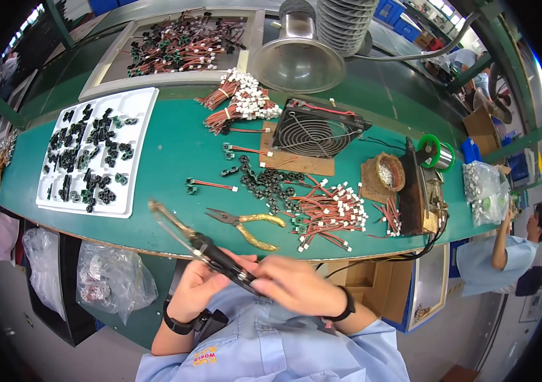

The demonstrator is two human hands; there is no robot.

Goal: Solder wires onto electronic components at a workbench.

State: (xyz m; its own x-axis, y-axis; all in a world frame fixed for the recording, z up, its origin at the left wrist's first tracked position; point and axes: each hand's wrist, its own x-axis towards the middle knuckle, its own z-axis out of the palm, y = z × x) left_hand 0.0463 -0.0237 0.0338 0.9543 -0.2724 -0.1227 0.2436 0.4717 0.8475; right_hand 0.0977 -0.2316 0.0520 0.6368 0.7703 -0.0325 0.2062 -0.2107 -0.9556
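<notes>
Above the bench's near edge I hold a soldering iron (pixel 220 258) with a black handle; its long metal barrel points up and left. My left hand (pixel 197 286) is closed around the handle from the left. My right hand (pixel 293 283) grips the rear end of the handle, its fingertips partly hidden. Just beyond lie pliers (pixel 245 226) with yellow handles, jaws to the left. Behind them sit a single red-and-black wire lead (pixel 213 184), a pile of small black parts (pixel 261 184) and a heap of leads with white connectors (pixel 331 213).
A white tray (pixel 147 127) of black parts lies left. Bundled leads (pixel 242 99), a fan (pixel 315 130) and a fume hood (pixel 299 63) stand behind. At right are a round tin (pixel 388 172), a solder spool (pixel 436 154) and a plastic bag (pixel 484 191). A co-worker (pixel 500 251) is farther right.
</notes>
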